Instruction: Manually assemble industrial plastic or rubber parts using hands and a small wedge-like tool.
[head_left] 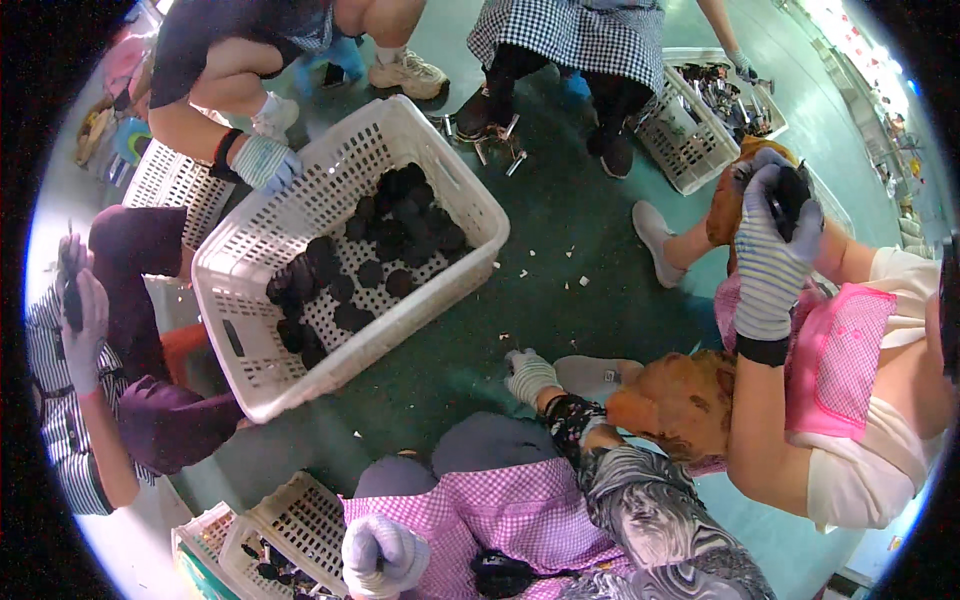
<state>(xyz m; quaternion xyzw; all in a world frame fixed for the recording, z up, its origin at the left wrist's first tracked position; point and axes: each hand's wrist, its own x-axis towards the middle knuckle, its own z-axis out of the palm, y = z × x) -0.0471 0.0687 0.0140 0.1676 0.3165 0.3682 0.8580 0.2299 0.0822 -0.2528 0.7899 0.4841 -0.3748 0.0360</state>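
Note:
My left hand, in a pale glove, is closed above the pink checked apron on my lap; what it holds, if anything, is hidden. My right hand, in a striped glove, reaches forward low over the green floor. Its fingers are drawn together near a small pale scrap, and I cannot make out what is in them. A black rounded object with a thin dark strip rests on my lap. Ahead to the left stands a large white perforated crate holding many dark round pieces.
Co-workers sit around the crate; one gloved hand touches its far wall. On the right, a co-worker's gloved hand grips a black piece. White baskets hold small parts. Metal pieces and pale scraps lie on the floor.

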